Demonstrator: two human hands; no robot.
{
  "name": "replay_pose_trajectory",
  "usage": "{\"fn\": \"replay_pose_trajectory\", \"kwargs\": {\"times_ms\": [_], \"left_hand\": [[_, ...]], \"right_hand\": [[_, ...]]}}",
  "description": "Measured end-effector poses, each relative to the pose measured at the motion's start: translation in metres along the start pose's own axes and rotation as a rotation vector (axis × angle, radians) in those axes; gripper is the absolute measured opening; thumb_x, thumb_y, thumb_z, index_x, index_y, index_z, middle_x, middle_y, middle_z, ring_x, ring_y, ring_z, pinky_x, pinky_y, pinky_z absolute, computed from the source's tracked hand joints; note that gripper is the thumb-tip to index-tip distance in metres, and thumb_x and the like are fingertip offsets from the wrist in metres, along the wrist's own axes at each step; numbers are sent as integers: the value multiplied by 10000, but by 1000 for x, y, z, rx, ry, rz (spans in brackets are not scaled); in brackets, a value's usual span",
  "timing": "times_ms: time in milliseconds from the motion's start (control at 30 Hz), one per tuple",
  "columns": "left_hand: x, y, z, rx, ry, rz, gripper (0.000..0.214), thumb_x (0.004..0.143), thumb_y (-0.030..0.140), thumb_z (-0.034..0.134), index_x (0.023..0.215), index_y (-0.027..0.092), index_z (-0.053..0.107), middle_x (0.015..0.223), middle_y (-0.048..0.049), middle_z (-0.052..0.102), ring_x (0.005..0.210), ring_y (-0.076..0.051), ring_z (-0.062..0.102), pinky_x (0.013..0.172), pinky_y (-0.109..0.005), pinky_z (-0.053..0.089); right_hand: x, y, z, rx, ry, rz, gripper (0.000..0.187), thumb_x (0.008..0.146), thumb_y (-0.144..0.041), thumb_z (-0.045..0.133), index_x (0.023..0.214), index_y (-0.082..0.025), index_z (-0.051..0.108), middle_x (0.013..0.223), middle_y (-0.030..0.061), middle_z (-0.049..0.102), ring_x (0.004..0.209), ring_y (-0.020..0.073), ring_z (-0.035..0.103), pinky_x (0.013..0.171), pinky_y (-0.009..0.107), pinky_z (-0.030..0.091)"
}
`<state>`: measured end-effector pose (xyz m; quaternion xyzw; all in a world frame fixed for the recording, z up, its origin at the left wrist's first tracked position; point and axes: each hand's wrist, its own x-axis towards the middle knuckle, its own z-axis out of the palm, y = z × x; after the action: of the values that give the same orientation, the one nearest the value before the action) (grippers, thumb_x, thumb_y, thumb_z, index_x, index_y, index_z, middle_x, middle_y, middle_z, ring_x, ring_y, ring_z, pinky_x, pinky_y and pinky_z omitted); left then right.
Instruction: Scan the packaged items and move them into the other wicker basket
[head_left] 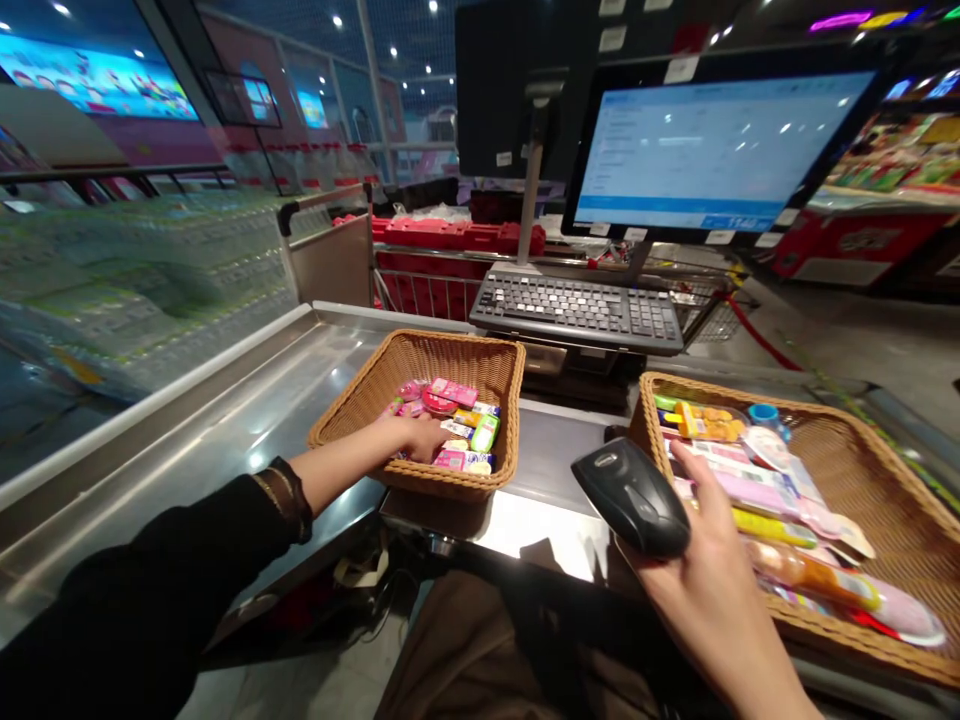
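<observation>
My left hand (420,437) reaches into the left wicker basket (352,400) and rests on the small colourful packets (457,425) lying in it; its fingers are curled over them, and what they grip is hidden. My right hand (705,590) is wrapped round a black barcode scanner (634,495), held just left of the right wicker basket (885,470). That basket holds several long packaged items such as toothbrushes and tubes (757,490).
A steel checkout counter (225,420) runs to the left with a glass side panel. A keyboard (581,305) and a lit monitor (712,150) stand behind the baskets. Red shopping baskets (450,235) are stacked further back.
</observation>
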<state>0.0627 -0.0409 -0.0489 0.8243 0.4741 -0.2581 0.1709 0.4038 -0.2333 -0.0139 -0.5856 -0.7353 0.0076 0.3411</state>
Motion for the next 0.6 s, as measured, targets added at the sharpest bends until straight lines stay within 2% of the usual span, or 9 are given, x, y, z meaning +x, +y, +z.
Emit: {"fn": "replay_pose_trajectory", "kwargs": {"times_ms": [67, 133, 233, 333, 400, 500, 600], "left_hand": [[-2, 4, 2, 56, 28, -40, 724, 584, 263, 784, 1290, 268, 624, 1398, -190, 586, 1320, -441, 490, 1060, -721, 327], [-4, 5, 1, 81, 14, -16, 759, 605, 256, 777, 1339, 274, 586, 1417, -196, 564, 1343, -442, 470, 1077, -739, 285], [-5, 3, -4, 110, 20, 50, 640, 640, 275, 774, 1263, 244, 628, 1368, -171, 599, 1301, -393, 513, 1098, -643, 341], [-4, -1, -7, 115, 58, -4, 453, 668, 335, 786, 1094, 222, 682, 1305, -132, 645, 1233, -354, 562, 1098, -597, 365], [-3, -3, -8, 110, 101, -52, 398, 722, 380, 760, 1080, 222, 688, 1304, -121, 657, 1235, -349, 566, 1111, -602, 348], [-2, 0, -6, 95, 105, -72, 426, 777, 449, 720, 1122, 200, 694, 1310, -145, 662, 1230, -346, 580, 1086, -536, 409], [0, 7, -3, 123, 21, -102, 521, 706, 477, 774, 1121, 167, 712, 1290, -184, 670, 1204, -367, 599, 1049, -499, 453]], "right_hand": [[-1, 0, -1, 1, 9, -1, 303, 847, -245, 601, 1145, -195, 595, 1577, 183, 325, 1503, 365, 306, 1151, 581, 389], [-1, 0, -2, 3, 17, -2, 289, 844, -241, 600, 1129, -193, 598, 1580, 183, 322, 1499, 367, 317, 1160, 579, 380], [-2, 2, -4, 0, 16, 4, 263, 844, -236, 595, 1103, -192, 605, 1585, 182, 319, 1486, 378, 340, 1155, 579, 390], [-4, 5, -4, -9, 27, -12, 300, 836, -252, 603, 1129, -188, 609, 1577, 186, 335, 1473, 397, 353, 1131, 597, 413], [-6, 7, -4, -11, 37, -22, 331, 832, -262, 606, 1156, -191, 609, 1574, 183, 340, 1471, 398, 354, 1122, 598, 422], [-8, 6, -5, -7, 38, -18, 339, 831, -269, 608, 1161, -191, 610, 1572, 185, 342, 1468, 387, 358, 1125, 587, 424], [-8, 1, -7, 0, 49, 0, 322, 830, -268, 603, 1138, -176, 606, 1551, 203, 359, 1457, 381, 377, 1134, 582, 416]]}}
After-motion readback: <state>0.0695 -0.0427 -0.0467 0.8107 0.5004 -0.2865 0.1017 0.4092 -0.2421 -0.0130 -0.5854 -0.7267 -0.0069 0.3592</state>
